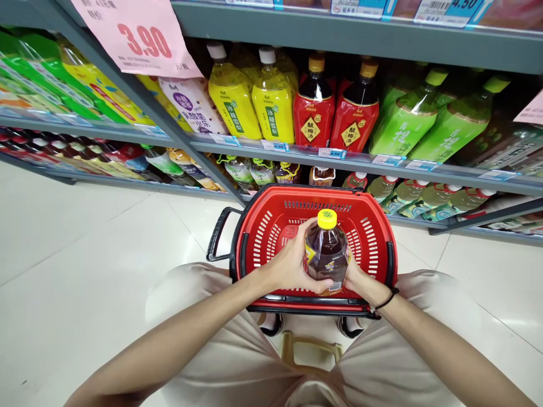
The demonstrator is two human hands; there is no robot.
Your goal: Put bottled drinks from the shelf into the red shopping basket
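Between my two hands, over the red shopping basket (254,226), is a dark drink bottle (328,249) with a yellow cap. It stands roughly upright, its cap towards me. My left hand (294,260) wraps the bottle's left side, thumb across the lower front. On the right side my right hand (354,274) presses against it, its fingers mostly hidden behind the bottle. Slotted red walls and part of the floor of the basket show around the bottle. A black basket handle (218,234) sticks out at the left.
Shelves ahead hold yellow bottles (272,104), red bottles (314,110) and green bottles (407,121). Smaller bottles line the bottom shelf behind the basket. A pink price sign (144,39) hangs at the upper left. My knees flank the basket; a low stool (288,347) is beneath me.
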